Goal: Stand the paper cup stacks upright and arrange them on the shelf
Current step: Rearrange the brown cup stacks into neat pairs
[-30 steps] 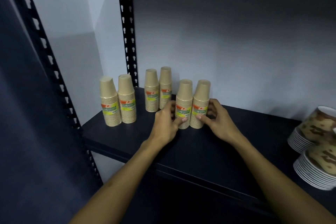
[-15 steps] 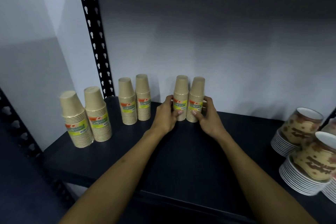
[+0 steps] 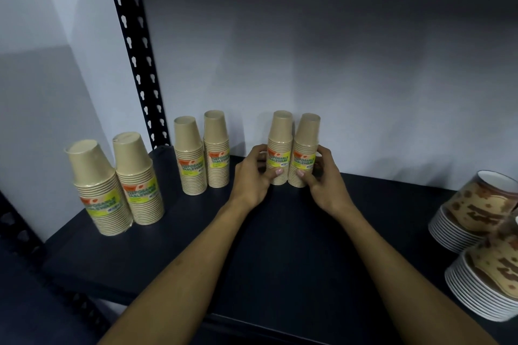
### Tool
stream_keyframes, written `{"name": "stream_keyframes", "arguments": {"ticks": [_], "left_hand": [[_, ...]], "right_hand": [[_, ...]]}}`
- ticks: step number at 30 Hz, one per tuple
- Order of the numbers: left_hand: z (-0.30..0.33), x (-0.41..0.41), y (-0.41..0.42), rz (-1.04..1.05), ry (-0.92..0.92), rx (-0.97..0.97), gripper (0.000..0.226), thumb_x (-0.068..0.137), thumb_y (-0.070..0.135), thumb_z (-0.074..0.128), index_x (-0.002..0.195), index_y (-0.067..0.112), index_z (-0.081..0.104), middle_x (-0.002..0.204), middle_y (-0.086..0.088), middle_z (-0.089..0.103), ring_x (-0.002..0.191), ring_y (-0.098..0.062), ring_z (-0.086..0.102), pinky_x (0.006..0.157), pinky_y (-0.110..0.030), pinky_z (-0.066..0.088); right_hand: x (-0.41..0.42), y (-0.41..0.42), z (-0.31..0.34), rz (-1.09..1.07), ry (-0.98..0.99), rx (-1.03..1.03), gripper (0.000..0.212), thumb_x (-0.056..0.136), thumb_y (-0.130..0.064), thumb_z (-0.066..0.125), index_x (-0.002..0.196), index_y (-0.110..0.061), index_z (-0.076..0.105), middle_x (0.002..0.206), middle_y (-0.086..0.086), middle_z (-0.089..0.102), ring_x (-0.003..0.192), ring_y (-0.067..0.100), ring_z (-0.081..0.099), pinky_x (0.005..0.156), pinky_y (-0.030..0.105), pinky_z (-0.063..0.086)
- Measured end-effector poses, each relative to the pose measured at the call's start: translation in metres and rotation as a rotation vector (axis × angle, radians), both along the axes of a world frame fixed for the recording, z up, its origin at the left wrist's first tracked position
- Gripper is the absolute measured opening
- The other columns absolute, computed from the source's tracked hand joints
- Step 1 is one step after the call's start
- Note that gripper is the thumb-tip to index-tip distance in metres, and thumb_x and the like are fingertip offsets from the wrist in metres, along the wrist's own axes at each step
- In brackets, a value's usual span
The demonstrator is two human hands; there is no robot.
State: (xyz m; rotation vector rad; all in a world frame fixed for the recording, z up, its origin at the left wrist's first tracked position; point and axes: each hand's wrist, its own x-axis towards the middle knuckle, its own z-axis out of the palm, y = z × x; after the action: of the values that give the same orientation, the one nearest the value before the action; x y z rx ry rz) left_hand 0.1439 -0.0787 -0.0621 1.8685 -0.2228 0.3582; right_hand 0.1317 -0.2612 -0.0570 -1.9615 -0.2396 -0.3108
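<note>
Both hands are wrapped round one pair of cups. L hand [image 3: 249, 176] holds the left stack of the right pair [image 3: 279, 148], thumb on the front, fingers curled behind. R hand [image 3: 322, 176] holds the other stack the same way. The two stacks touch each other and stand upside-down on their rims, near the back of the shelf [image 3: 280, 246], close to the wall.

Two more pairs are up already: a mid pair [image 3: 201, 154] by the post [image 3: 134, 50], and a front pair [image 3: 115, 185] near the left edge. So all six stacks stand, I think. This looks like the last bit, lining up.

Next, prob. a small push so this pair sits in line w/ the mid pair, then let go slow. Tall thin stacks tip easy, so hands should come off straight, no bump. Bowls [image 3: 476, 218] lie on their sides at the far right, well apart.

Vs. a sec ago: the pair sat nearer the front, close by the mid pair. Now it's further back, w/ a clear gap between them. Hands have kept the same hold.
</note>
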Motion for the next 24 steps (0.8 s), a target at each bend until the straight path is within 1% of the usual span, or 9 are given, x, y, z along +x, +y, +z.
{"name": "stream_keyframes", "arguments": {"ticks": [3,5,7,12,14,16,18,20,24], "left_hand": [[0.0009,-0.0006,0.0004,0.003,-0.001,-0.007,0.056,0.082,0.012,0.081,0.133,0.018,0.056,0.112,0.008,0.065,0.101,-0.005,0.063,0.080,-0.008,0.049],[0.0012,0.0001,0.0010,-0.001,0.002,-0.014,0.057,0.082,0.013,0.081,0.133,0.019,0.056,0.112,0.008,0.065,0.105,-0.009,0.064,0.082,-0.012,0.050],[0.0019,-0.0004,0.0011,-0.001,0.006,-0.013,0.057,0.082,0.014,0.081,0.133,0.019,0.056,0.112,0.010,0.065,0.105,-0.008,0.064,0.079,-0.009,0.048],[0.0020,-0.0018,0.0015,-0.005,0.009,-0.007,0.058,0.084,0.014,0.079,0.136,0.019,0.054,0.115,0.010,0.063,0.106,-0.005,0.061,0.076,-0.004,0.046],[0.0018,-0.0021,0.0018,-0.014,0.011,-0.004,0.058,0.085,0.016,0.079,0.136,0.020,0.053,0.118,0.009,0.064,0.108,-0.005,0.060,0.079,-0.005,0.045],[0.0016,-0.0025,0.0021,-0.030,0.013,-0.006,0.058,0.085,0.017,0.079,0.136,0.023,0.053,0.124,0.005,0.065,0.110,-0.005,0.060,0.087,-0.012,0.047],[0.0013,-0.0028,0.0024,-0.046,0.019,-0.013,0.058,0.085,0.018,0.078,0.137,0.025,0.052,0.127,0.002,0.066,0.111,-0.006,0.061,0.095,-0.023,0.050],[0.0013,-0.0031,0.0027,-0.059,0.031,-0.007,0.059,0.086,0.018,0.077,0.138,0.026,0.050,0.130,0.000,0.065,0.112,-0.007,0.061,0.099,-0.029,0.050],[0.0003,-0.0041,0.0031,-0.079,0.052,0.010,0.063,0.088,0.019,0.075,0.143,0.028,0.045,0.134,-0.003,0.064,0.119,-0.012,0.060,0.103,-0.034,0.050]], "right_hand": [[-0.0006,0.0016,0.0006,-0.026,-0.007,-0.015,0.059,0.093,-0.015,0.067,0.143,-0.021,0.036,0.128,-0.009,0.052,0.116,0.005,0.051,0.080,0.004,0.041],[-0.0006,0.0023,0.0003,-0.034,-0.010,-0.020,0.058,0.093,-0.015,0.067,0.143,-0.020,0.037,0.127,-0.009,0.053,0.113,0.004,0.051,0.075,-0.001,0.041],[-0.0010,0.0028,0.0005,-0.036,-0.007,-0.029,0.059,0.093,-0.015,0.067,0.144,-0.020,0.036,0.127,-0.010,0.052,0.113,0.003,0.051,0.073,-0.002,0.040],[-0.0023,0.0031,0.0022,-0.028,0.021,-0.033,0.059,0.094,-0.016,0.066,0.145,-0.021,0.035,0.127,-0.012,0.051,0.114,0.002,0.048,0.074,0.001,0.040],[-0.0032,0.0027,0.0027,-0.027,0.019,-0.035,0.058,0.094,-0.016,0.066,0.144,-0.020,0.037,0.127,-0.012,0.052,0.115,0.002,0.049,0.081,0.004,0.040],[-0.0025,0.0014,0.0025,-0.022,0.020,-0.035,0.057,0.094,-0.018,0.067,0.144,-0.017,0.040,0.132,-0.006,0.056,0.118,0.006,0.052,0.094,0.016,0.044],[-0.0019,0.0005,0.0021,-0.017,0.030,-0.039,0.056,0.094,-0.019,0.067,0.143,-0.016,0.042,0.136,-0.001,0.057,0.120,0.008,0.053,0.099,0.024,0.045],[-0.0016,-0.0001,0.0018,-0.016,0.037,-0.042,0.055,0.094,-0.021,0.067,0.143,-0.016,0.043,0.137,-0.001,0.057,0.120,0.008,0.053,0.097,0.023,0.044],[-0.0023,-0.0007,0.0020,-0.021,0.040,-0.046,0.056,0.093,-0.021,0.067,0.143,-0.018,0.043,0.138,-0.002,0.057,0.119,0.006,0.052,0.096,0.023,0.042]]}}
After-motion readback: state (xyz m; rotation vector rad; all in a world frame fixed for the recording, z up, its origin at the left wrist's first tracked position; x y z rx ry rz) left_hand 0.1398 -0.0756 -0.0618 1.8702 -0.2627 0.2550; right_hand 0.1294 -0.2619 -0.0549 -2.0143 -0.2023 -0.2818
